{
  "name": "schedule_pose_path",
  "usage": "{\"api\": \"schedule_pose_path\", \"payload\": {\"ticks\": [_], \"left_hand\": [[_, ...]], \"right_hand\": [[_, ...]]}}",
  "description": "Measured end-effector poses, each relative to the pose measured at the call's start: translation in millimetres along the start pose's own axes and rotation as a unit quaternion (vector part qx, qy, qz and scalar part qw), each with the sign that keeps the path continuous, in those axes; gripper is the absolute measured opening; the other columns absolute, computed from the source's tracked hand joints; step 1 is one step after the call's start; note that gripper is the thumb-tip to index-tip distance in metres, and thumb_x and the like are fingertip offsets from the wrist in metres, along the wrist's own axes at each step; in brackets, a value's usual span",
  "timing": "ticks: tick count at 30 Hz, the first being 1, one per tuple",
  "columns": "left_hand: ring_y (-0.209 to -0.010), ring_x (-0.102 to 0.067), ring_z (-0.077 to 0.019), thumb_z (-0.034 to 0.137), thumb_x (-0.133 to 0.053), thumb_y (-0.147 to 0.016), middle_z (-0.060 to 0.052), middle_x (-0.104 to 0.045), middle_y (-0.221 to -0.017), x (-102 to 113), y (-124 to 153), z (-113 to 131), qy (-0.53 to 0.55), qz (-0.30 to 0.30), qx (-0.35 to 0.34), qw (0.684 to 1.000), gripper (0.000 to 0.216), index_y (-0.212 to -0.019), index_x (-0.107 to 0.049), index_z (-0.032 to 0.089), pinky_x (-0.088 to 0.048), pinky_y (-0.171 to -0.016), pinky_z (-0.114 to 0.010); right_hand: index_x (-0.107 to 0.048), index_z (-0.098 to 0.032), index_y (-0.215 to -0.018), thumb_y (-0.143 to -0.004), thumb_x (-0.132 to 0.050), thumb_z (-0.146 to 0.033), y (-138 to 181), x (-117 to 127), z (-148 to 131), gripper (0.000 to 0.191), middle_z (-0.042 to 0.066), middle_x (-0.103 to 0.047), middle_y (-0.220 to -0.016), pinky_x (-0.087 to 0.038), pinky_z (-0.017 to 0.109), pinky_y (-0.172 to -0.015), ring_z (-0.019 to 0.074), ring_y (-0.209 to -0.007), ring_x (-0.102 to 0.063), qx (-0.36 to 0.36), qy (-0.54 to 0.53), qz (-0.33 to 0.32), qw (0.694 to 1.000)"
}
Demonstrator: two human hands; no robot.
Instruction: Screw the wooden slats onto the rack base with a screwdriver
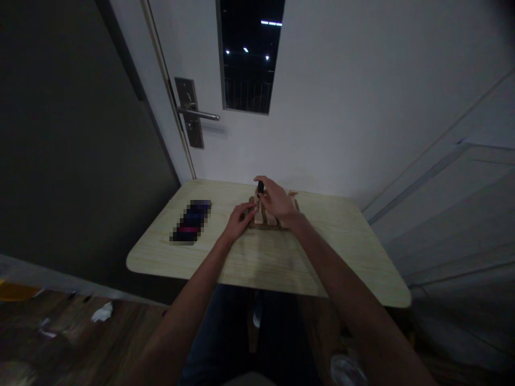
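Observation:
A small wooden stand [267, 221] sits near the far middle of a light wooden table [265, 257]. My right hand [277, 201] is closed over its top and pinches a small black object [260, 187] that sticks up there. At the stand's left side, my left hand [240, 219] has its fingers curled against the wood. Much of the stand is hidden behind both hands.
A dark flat blurred-out object [191, 222] lies on the table's left part. A white door with a metal handle [197, 113] and a dark window panel stands behind the table. Scraps of litter [102, 312] lie on the wooden floor at the left.

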State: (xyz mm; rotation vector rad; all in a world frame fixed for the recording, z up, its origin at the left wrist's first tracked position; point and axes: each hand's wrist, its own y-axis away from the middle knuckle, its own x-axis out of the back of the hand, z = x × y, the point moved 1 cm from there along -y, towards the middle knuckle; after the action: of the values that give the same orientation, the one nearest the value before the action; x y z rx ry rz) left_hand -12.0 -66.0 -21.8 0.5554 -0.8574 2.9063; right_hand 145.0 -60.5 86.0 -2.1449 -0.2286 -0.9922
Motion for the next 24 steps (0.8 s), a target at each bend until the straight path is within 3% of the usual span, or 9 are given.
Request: {"api": "schedule_pose_path", "payload": {"ticks": [9,14,24], "left_hand": [[-0.110,-0.056,-0.0213,0.043,-0.054,-0.087,-0.007,-0.064,-0.116,0.8,0.2,2.6,0.005,0.001,0.008,1.000,0.032,-0.111,-0.063,0.024,-0.047,-0.093,-0.039],[-0.109,-0.056,-0.0210,0.043,-0.053,-0.087,-0.006,-0.064,-0.115,1.2,0.0,3.6,0.008,0.001,0.005,1.000,0.031,-0.110,-0.063,0.024,-0.047,-0.093,-0.039],[-0.111,-0.056,-0.0210,0.042,-0.054,-0.087,-0.006,-0.064,-0.117,0.6,0.0,2.3,0.013,-0.002,0.007,1.000,0.031,-0.110,-0.063,0.024,-0.046,-0.094,-0.039]], "right_hand": [[-0.039,-0.023,-0.106,-0.079,-0.045,-0.015,-1.0,-1.2,-2.3,0.029,0.007,-0.057,-0.092,-0.047,0.032,-0.068,0.0164,-0.071,-0.055,-0.057,0.014,-0.003,0.998],[-0.032,-0.024,-0.115,-0.079,-0.042,-0.016,0.8,-6.5,1.6,0.038,0.002,-0.056,-0.077,-0.040,0.026,-0.054,0.0140,-0.058,-0.051,-0.082,0.023,-0.021,0.996],[-0.032,-0.023,-0.121,-0.077,-0.048,-0.015,0.1,-7.1,-0.1,0.048,0.004,-0.059,-0.086,-0.045,0.030,-0.061,0.0166,-0.067,-0.056,-0.083,0.010,-0.006,0.996]]}}
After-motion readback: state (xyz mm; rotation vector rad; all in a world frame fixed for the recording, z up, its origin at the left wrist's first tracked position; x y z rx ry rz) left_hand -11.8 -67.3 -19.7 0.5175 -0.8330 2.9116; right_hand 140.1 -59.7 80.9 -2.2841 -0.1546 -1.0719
